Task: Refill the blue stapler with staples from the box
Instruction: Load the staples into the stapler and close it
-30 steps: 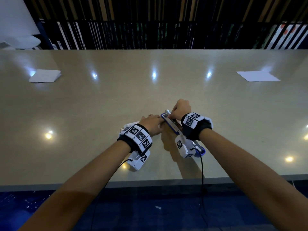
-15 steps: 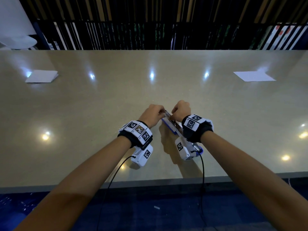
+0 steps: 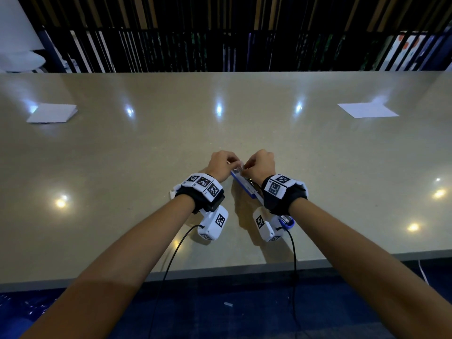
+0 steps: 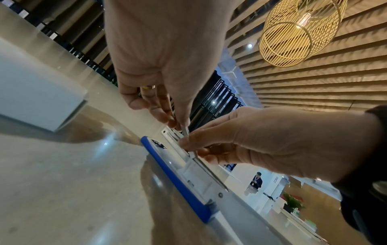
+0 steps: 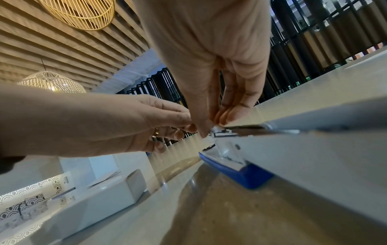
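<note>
Fingers of both hands meet over the far end of the stapler (image 3: 242,183), which lies open near the front edge of the table (image 3: 244,133). The left hand (image 3: 221,165) has thumb and forefinger closed on a thin silvery strip of staples (image 4: 185,131), held upright above the metal channel; its other fingers curl under, one bearing a ring. The right hand (image 3: 260,165) pinches the lower part of the same strip just over the channel, thumb against fingertips, the rest tucked. In the left wrist view the stapler shows a glossy blue plastic base (image 4: 178,177) with a rounded nose, flat on the table, and a pale grey metal magazine raised over it, straight-edged, with small rivets. The right wrist view shows its grey arm (image 5: 314,149) close to the lens, blurred. The box (image 5: 100,190), white and rectangular with its flap open, sits on the table to the left of the stapler, just beside the left wrist. The table is smooth, beige, speckled and polished enough to mirror ceiling lamps. Two white sheets (image 3: 52,113) (image 3: 367,110) lie flat far off, one at each side.
</note>
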A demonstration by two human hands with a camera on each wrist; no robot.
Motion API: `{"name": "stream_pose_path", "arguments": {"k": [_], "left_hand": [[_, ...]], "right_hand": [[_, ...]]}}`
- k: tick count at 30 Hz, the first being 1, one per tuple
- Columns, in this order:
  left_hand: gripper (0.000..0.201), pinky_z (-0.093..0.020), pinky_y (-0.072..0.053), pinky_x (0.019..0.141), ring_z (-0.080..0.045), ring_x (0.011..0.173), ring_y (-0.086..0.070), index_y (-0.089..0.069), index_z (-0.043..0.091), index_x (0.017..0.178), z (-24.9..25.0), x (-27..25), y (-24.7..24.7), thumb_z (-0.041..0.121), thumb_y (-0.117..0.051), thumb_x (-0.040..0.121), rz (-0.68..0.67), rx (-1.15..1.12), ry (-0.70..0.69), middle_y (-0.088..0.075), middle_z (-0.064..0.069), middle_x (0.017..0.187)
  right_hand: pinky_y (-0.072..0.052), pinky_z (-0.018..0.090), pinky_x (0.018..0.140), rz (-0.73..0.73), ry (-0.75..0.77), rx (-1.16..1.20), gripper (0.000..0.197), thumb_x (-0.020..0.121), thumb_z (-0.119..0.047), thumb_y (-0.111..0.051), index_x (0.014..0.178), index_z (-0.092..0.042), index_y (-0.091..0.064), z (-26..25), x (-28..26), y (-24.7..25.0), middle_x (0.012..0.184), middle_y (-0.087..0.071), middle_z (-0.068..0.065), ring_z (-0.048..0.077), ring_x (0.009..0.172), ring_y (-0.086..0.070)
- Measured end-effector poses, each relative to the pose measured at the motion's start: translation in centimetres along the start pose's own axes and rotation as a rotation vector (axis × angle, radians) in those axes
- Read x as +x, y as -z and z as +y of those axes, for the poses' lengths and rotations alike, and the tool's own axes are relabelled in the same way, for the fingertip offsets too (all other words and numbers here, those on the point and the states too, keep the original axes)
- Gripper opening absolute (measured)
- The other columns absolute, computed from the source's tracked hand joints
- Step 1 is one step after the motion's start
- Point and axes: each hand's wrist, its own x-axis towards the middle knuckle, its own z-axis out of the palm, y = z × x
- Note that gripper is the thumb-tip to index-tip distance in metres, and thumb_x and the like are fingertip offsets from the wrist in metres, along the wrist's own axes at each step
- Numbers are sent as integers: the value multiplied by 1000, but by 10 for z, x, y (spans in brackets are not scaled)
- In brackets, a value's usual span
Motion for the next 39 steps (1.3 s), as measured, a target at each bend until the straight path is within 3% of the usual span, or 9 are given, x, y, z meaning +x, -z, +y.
{"name": "stream_pose_path", "arguments": {"k": [6,11,15,22,26,30,33,36,39], "left_hand": [[18,-27,-43,79,-20,86,-61,-75,0,95,1,4,-1,13,-64,89,3,10,17,-73,-17,101],[19,-35,-49,89,-26,93,-63,-74,-4,95,-2,4,2,10,-64,88,17,-70,26,-72,-20,101],[18,-32,-46,85,-16,86,-55,-75,-2,94,-2,4,3,10,-64,87,38,-38,26,-71,-19,102],[16,-38,-52,89,-25,91,-64,-76,0,95,-1,7,4,9,-69,85,69,-6,25,-71,-18,102],[15,-37,-53,87,-19,83,-58,-76,0,91,-3,9,3,11,-73,82,47,24,21,-72,-17,99],[16,-42,-55,86,-27,93,-64,-74,5,91,-7,10,0,13,-76,77,66,38,30,-70,-13,100],[26,-46,-55,85,-30,95,-64,-68,6,99,-15,9,1,15,-77,76,74,6,71,-66,-12,104],[35,-46,-51,95,-27,111,-59,-64,10,112,-26,6,4,22,-73,81,-34,106,103,-60,-10,120],[44,-44,-37,105,-25,129,-44,-58,18,127,-32,1,6,30,-65,86,-178,346,60,-50,-3,137]], "right_hand": [[-57,33,68,8,-2,29,21,79,-13,-74,87,6,-77,0,1,-2,87,-75,23,31,79,-72],[-60,40,74,-12,-19,49,27,78,-19,-74,88,7,-76,-4,6,1,88,-74,24,33,81,-71],[-60,36,70,-11,3,-3,24,76,-16,-76,87,5,-77,-6,7,0,87,-75,22,31,79,-71],[-61,40,70,-32,6,-66,23,73,-13,-78,85,7,-77,-8,10,2,85,-75,23,32,78,-72],[-61,37,70,-42,-17,-65,26,71,-15,-80,87,5,-76,-8,11,2,88,-74,22,32,80,-72],[-58,33,72,-80,-2,-53,28,74,-18,-80,90,4,-76,-6,10,5,91,-75,22,27,75,-68],[-55,29,74,-138,-4,-83,37,76,-26,-78,97,3,-73,3,5,12,99,-74,20,29,87,-70],[-59,38,77,-265,-69,-134,46,81,-32,-72,103,7,-68,14,-6,30,100,-72,23,32,87,-70],[-56,36,72,-455,-169,-235,52,79,-39,-72,108,2,-57,23,-27,47,99,-67,13,28,84,-65]]}}
